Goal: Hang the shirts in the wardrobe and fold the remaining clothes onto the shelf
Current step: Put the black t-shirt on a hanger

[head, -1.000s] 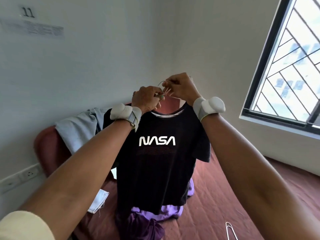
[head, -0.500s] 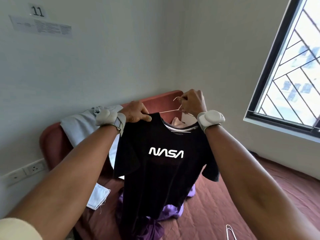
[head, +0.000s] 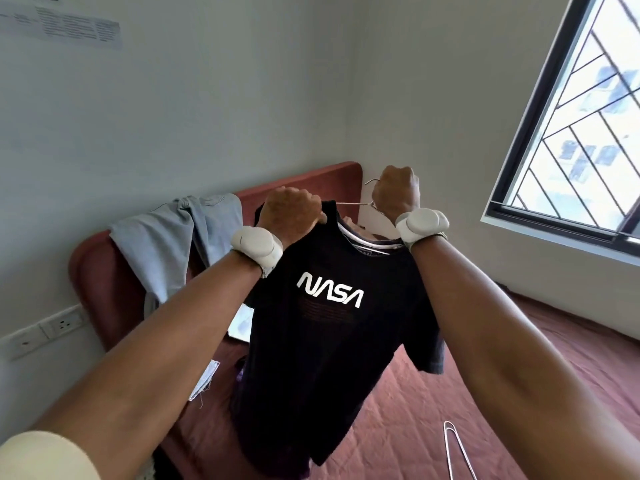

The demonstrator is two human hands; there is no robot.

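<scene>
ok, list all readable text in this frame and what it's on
"NASA": white letters on the chest of the black T-shirt held up by both hands.
Paper notice on the wall, upper left: several blocks of small print, too blurred to read.
Large dark marks above that notice: cut off by the top edge of the frame, unreadable.
Neck label inside the shirt's collar: too small to read.

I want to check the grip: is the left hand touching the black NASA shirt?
Touching. The head view shows the left hand gripping the shoulder of the black NASA shirt.
</scene>
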